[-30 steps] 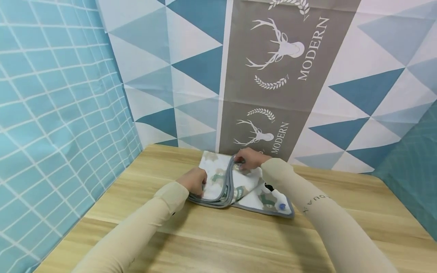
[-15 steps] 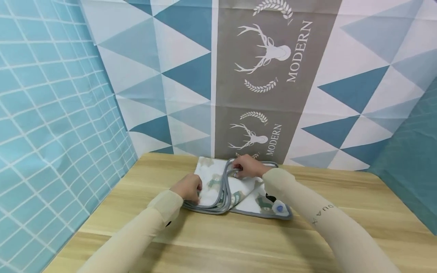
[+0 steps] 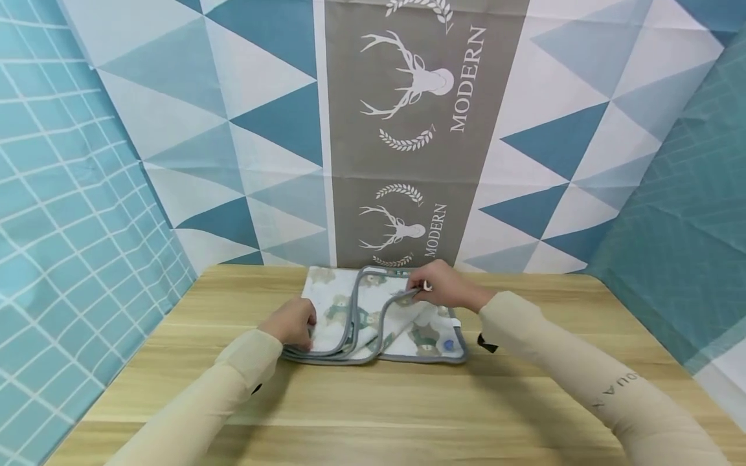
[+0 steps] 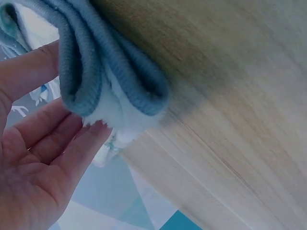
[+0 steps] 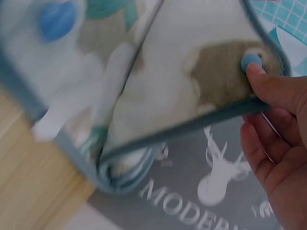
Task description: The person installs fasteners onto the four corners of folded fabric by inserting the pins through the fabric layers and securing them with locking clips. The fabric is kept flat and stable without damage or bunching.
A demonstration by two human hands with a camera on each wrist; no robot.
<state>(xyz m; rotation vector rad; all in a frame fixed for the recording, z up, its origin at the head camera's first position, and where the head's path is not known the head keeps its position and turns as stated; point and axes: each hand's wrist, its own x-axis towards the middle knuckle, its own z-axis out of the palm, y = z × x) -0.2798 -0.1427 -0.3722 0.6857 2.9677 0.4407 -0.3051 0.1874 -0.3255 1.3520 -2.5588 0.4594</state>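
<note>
A white fleecy cloth point(image 3: 326, 310) printed with brown bears and bound in grey-blue lies partly folded on the table. My left hand point(image 3: 294, 323) holds its left end, thumb and fingers on either side of the stacked folds point(image 4: 81, 62) in the left wrist view. With my right hand point(image 3: 443, 283) I pinch a lifted corner, the thumb on a round blue snap point(image 5: 250, 61). That raised flap point(image 5: 168, 96) slants over the lower layer. A second blue snap point(image 3: 448, 345) shows at the cloth's lower right corner, with a white tag point(image 3: 455, 322) above it.
The wooden table point(image 3: 350, 414) spreads in front of the cloth. A patterned hanging point(image 3: 402, 162) with deer heads rises right behind it, and blue checked sheeting point(image 3: 76, 213) stands at the left. A teal sheet point(image 3: 670, 259) borders the right.
My right hand has drawn the pinched corner rightward, opening a top layer to that side and baring more of the cloth. My left hand keeps its hold. The head view has swung right.
</note>
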